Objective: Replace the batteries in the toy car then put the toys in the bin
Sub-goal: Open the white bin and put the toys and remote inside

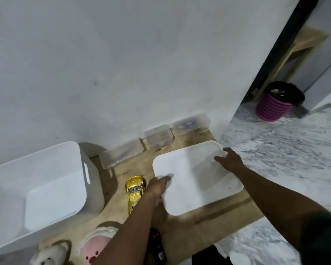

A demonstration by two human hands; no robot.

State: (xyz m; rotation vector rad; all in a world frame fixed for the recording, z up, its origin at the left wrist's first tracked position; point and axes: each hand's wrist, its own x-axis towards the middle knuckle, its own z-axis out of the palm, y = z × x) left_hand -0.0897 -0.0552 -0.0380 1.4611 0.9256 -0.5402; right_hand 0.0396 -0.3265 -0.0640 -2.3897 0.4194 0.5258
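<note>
From your head camera, you are holding a white lid (197,178) with both hands over the right half of a low wooden table (189,232). Your left hand (159,185) is gripping the lid's near-left edge, fingers lying on top, though motion blur is softening them. Your right hand (231,160) is clasping the far-right corner, with the thumb hooking the rim and the fingers spreading across the top. The lid is lying roughly flat and casting a shadow on the wood below it.

The gold toy car (134,192) is sitting on the table just left of your left wrist, nose pointing away from you, between the lid and the bin (17,178). That white bin is standing open at the left, its handle slot facing the car, and its inside is showing only bare white plastic.

Near the bottom edge, a pink plush toy (96,243) and a white plush bear (50,253) are lying beside each other in front of the bin. A black device (158,245) with red parts is peeking out from behind your left forearm; it is too blurred to tell more.

Three clear boxes (159,137) are lining the foot of the wall (122,64). Beyond the corner, a pink basket (275,106) is standing on the marbled floor (285,150).
</note>
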